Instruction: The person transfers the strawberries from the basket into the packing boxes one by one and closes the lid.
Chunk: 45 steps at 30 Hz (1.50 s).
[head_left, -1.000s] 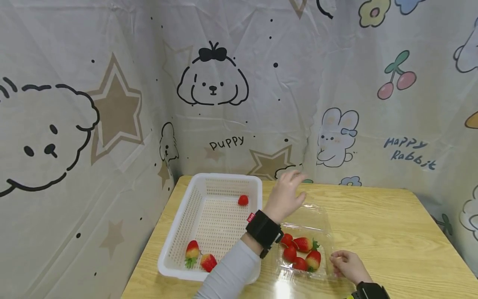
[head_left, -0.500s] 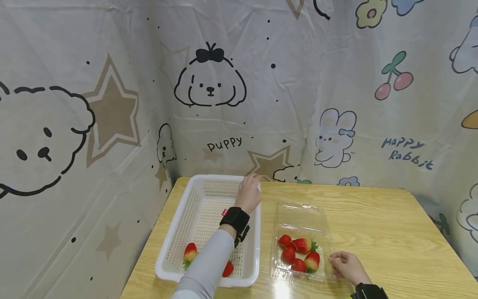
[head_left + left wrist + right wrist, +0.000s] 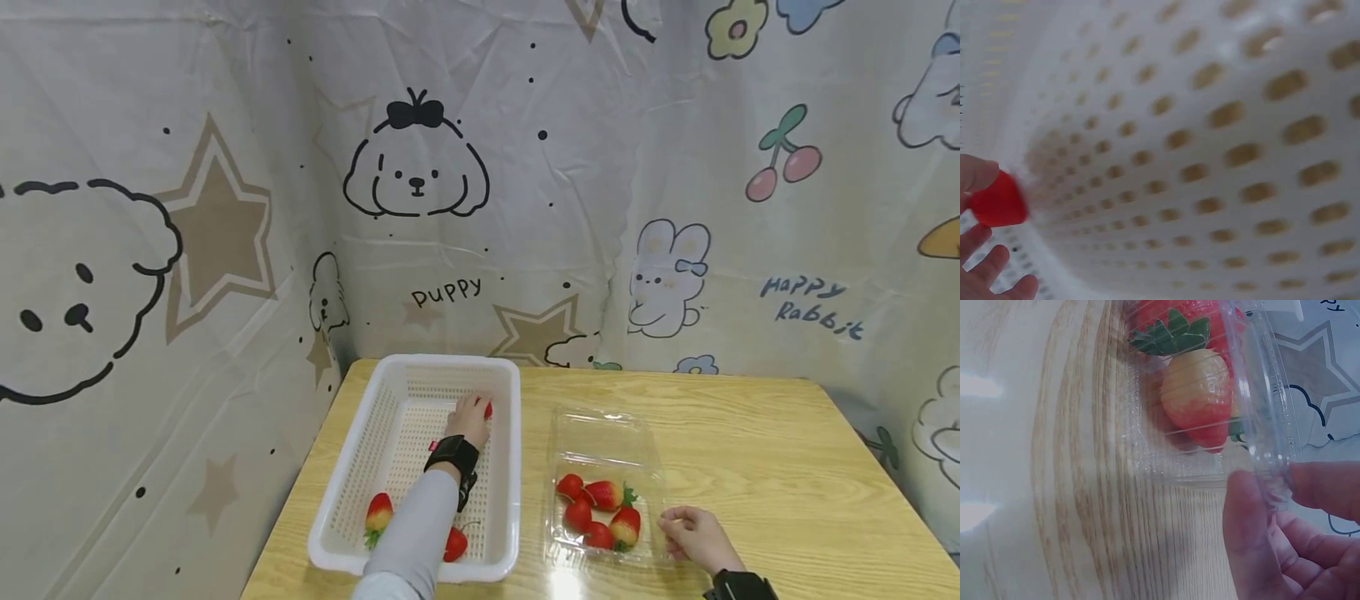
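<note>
My left hand (image 3: pixel 468 421) reaches down into the white perforated basket (image 3: pixel 514 483), near its back right corner. There its thumb and fingers close around a red strawberry (image 3: pixel 1000 203), which is partly hidden by the hand in the head view. To the right, my right hand (image 3: pixel 701 537) pinches the edge of a clear plastic clamshell box (image 3: pixel 600 437) between thumb and fingers. Several strawberries lie inside the box, among them a pale and red one (image 3: pixel 1197 397) with green leaves close to the right hand. The box's lid is folded back.
Two more strawberries sit at the front of the basket: one with leaves (image 3: pixel 378 510) and a red one (image 3: pixel 455 543) partly behind the left sleeve. Both containers stand on a wooden table (image 3: pixel 757 450). A printed cloth (image 3: pixel 562 208) hangs behind and at the sides.
My left hand has moved left from above the box, over the basket's rim and down to the strawberry at the back. The right hand has stayed at the box edge.
</note>
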### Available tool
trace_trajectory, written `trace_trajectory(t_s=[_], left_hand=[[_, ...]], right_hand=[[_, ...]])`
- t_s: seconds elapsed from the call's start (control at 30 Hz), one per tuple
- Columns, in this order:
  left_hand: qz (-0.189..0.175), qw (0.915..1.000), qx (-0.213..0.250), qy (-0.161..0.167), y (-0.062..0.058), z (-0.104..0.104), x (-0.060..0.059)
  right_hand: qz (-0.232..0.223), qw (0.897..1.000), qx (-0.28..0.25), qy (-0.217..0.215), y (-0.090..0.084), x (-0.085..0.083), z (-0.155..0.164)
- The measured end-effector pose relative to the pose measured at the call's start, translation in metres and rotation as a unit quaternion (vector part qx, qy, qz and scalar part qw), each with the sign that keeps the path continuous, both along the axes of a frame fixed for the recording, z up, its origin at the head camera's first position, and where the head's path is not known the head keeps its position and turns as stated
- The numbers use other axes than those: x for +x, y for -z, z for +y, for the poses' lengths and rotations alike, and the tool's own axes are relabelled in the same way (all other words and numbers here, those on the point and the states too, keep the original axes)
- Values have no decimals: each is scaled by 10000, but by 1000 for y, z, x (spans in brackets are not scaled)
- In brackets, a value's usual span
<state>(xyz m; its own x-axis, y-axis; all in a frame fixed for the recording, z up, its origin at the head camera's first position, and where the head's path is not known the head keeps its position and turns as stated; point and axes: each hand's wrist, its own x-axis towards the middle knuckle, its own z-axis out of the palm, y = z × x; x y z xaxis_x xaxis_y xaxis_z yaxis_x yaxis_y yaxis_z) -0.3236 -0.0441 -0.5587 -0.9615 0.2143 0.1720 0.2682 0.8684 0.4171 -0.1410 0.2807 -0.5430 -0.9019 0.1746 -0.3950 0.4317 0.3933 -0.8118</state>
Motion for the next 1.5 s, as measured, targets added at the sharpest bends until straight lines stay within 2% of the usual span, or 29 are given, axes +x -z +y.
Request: trace_trajectory(t_s=[0.1, 0.23, 0.43, 0.6, 1.03, 1.17, 1.23, 1.5], left_hand=[[40, 9999, 117, -90, 6, -4, 1], [122, 9995, 247, -134, 8, -6, 1], [-74, 9981, 591, -157, 8, -7, 1], [7, 9984, 550, -154, 10, -8, 3], [-118, 9982, 569, -170, 11, -13, 3], [-261, 9974, 662, -146, 1, -16, 3], [-169, 9969, 748, -160, -7, -17, 2], [711, 9877, 1344, -359, -50, -13, -5]], right_hand=[[7, 10000, 24, 1, 0, -1, 0], [42, 10000, 54, -22, -1, -3, 0], [12, 9999, 112, -43, -1, -4, 1], [45, 9999, 89, -21, 1, -1, 0], [14, 10000, 63, -26, 1, -1, -1], [16, 10000, 60, -71, 0, -1, 0], [20, 10000, 64, -70, 0, -1, 0], [36, 10000, 43, -49, -2, 0, -1]])
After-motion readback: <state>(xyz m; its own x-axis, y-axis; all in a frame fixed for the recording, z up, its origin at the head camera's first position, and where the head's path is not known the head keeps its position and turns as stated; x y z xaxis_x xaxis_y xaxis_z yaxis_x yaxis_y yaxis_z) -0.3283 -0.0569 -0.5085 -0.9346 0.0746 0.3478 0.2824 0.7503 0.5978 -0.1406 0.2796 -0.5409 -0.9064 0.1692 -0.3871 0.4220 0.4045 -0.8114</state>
